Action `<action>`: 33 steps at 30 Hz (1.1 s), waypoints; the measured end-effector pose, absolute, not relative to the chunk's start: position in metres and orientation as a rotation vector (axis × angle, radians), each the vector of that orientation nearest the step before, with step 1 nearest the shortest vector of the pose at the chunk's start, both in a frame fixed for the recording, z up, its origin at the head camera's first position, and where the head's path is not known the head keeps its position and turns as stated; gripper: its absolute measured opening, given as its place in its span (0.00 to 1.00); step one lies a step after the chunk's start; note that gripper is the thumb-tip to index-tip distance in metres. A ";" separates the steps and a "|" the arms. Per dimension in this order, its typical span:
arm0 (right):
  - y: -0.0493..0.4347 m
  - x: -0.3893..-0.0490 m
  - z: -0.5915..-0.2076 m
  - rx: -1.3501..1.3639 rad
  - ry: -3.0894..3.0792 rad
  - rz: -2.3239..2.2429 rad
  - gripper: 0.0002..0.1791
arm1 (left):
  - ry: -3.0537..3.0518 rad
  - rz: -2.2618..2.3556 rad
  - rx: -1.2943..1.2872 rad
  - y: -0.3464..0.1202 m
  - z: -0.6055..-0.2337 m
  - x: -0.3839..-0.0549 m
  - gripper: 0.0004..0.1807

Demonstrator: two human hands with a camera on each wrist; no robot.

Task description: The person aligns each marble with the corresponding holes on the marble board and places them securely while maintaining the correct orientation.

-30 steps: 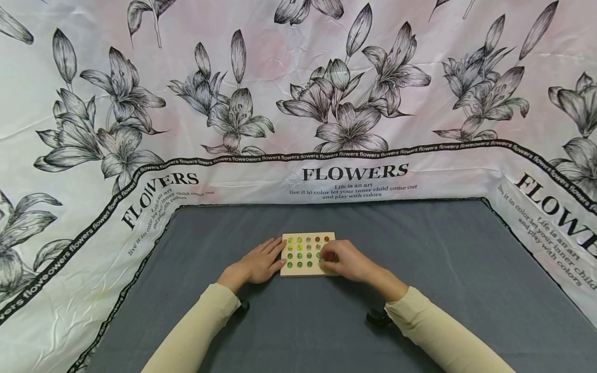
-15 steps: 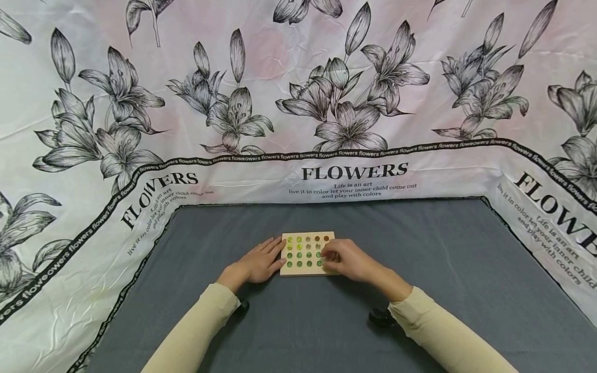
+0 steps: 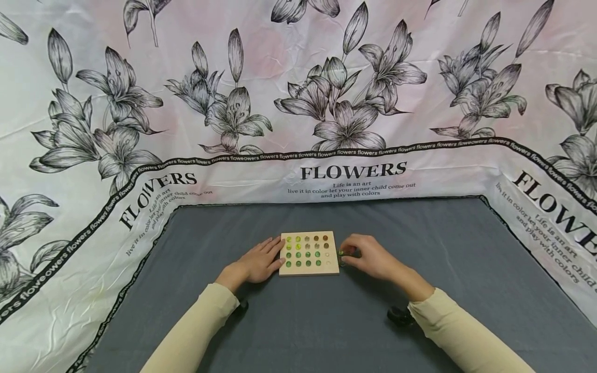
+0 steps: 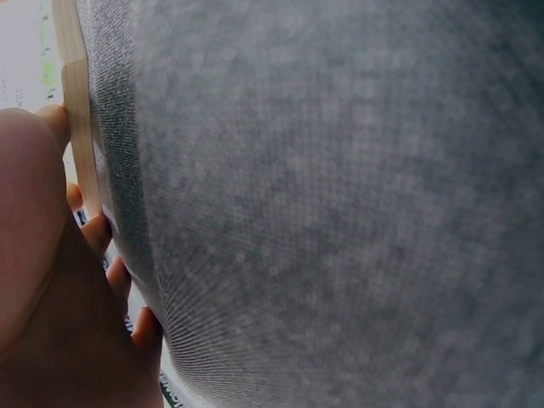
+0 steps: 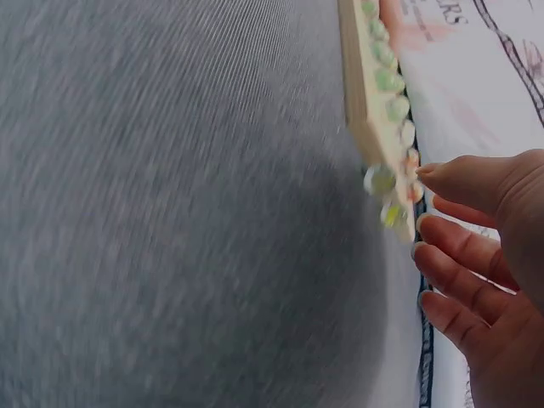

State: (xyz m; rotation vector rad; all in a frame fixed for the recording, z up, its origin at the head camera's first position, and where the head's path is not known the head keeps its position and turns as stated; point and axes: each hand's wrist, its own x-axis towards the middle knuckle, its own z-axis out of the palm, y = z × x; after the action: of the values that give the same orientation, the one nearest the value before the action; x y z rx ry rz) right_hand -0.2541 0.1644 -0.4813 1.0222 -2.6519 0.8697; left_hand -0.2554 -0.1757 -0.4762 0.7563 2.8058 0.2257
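A pale wooden board (image 3: pixel 309 271) lies on the grey cloth, holding rows of round glass marbles, yellow-green, green, clear and brown. At the right end of its two nearer rows are bare hollows. My left hand (image 3: pixel 256 263) rests against the board's left edge with fingers extended; in the left wrist view, fingertips touch the wooden side. My right hand (image 3: pixel 370 256) is just right of the board, fingers bent and thumb apart from them. Two loose marbles, a yellow-green marble (image 5: pixel 393 213) and a clear greenish marble (image 5: pixel 380 179), sit by the board's corner, right before the fingertips.
Dark grey cloth (image 3: pixel 298 331) covers the table around the board. A white curtain with printed lilies and lettering (image 3: pixel 354 171) stands behind and along both sides. Dark wrist devices (image 3: pixel 400 316) show under the cream sleeves (image 3: pixel 466 331).
My right hand has moved right, off the board's right end, uncovering the bare hollows and a green marble. The left hand keeps its place at the board's left edge.
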 end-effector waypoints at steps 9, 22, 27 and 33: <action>0.175 -0.264 -0.495 0.964 -2.677 0.857 0.08 | 2.798 0.240 0.756 -0.175 -0.477 -0.254 0.34; 0.166 -0.276 -0.494 0.947 -2.718 0.857 0.07 | 2.804 0.237 0.758 -0.175 -0.473 -0.254 0.34; 0.163 -0.277 -0.495 0.924 -2.738 0.860 0.06 | 2.804 0.241 0.761 -0.174 -0.473 -0.253 0.34; 0.160 -0.279 -0.495 0.911 -2.738 0.858 0.05 | 2.801 0.254 0.762 -0.175 -0.474 -0.254 0.34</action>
State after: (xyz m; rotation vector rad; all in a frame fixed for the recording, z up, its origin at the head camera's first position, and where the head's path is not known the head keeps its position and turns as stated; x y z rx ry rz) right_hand -0.2786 0.1601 -0.4954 0.9105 -2.7382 0.8579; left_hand -0.2539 -0.1754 -0.4743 0.7621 2.8008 0.2536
